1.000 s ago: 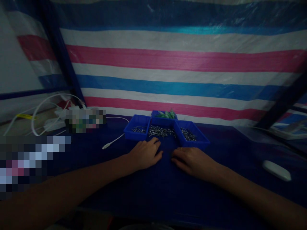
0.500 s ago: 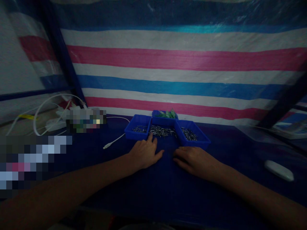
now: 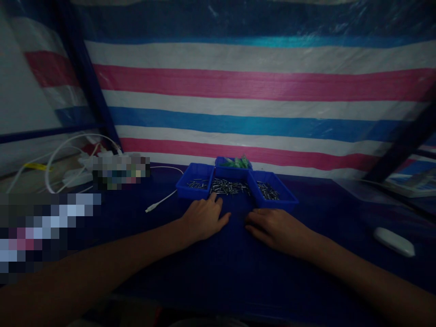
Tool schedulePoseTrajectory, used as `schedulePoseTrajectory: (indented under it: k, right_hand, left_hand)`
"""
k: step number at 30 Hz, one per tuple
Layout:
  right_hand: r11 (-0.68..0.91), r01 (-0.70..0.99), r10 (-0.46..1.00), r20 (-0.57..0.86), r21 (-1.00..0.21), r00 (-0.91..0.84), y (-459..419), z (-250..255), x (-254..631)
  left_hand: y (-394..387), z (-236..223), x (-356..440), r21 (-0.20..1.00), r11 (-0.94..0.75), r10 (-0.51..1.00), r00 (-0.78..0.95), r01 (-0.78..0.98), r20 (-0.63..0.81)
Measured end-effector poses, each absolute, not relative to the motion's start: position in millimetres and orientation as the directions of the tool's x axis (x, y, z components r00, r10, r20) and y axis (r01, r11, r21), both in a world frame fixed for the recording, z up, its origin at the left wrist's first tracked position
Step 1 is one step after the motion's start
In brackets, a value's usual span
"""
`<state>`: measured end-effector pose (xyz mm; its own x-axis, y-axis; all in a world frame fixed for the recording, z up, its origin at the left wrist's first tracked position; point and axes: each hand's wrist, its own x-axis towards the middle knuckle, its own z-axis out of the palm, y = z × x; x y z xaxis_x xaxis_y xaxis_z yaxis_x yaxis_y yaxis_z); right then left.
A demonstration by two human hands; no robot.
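Observation:
My left hand (image 3: 204,219) lies on the dark blue table, fingers apart and holding nothing. Its index fingertip reaches the near edge of a loose pile of small metal pins or screws (image 3: 229,186); their exact kind is too dim to tell. My right hand (image 3: 277,228) rests just in front of the right blue tray (image 3: 285,193). Its fingers are bent, the thumb is a little apart, and nothing shows in it. Similar metal pieces lie in the right tray and in the left blue tray (image 3: 185,190). Behind the pile stands a third blue tray (image 3: 233,171) with green-and-clear items.
A white cable (image 3: 160,202) ends left of the trays. White cables and plugs (image 3: 73,170) crowd the far left, beside blurred-out areas. At the right lies a white oval object (image 3: 394,241). A striped plastic sheet (image 3: 259,86) hangs behind the table between blue posts (image 3: 91,86).
The whole view has shifted very slightly. My left index finger looks a little lower against the metal pile; the right hand keeps its place by the right tray.

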<state>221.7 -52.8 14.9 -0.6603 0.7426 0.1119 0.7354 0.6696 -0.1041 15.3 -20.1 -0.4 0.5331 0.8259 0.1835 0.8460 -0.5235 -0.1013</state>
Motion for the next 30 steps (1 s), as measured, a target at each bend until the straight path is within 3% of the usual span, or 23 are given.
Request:
schedulePoseTrajectory:
  k: [13, 30]
  right_hand:
    - [0.671, 0.735, 0.741, 0.105, -0.090, -0.663, -53.6, 15.8, 222.2]
    - [0.671, 0.735, 0.741, 0.115, -0.098, -0.662, -53.1, 14.1, 222.8]
  left_hand:
    - [-23.0, 3.6, 10.6, -0.183, -0.540, 0.797, 0.569, 0.822, 0.204]
    - [-25.9, 4.1, 9.7, -0.143, -0.700, 0.665, 0.711, 0.700, 0.227]
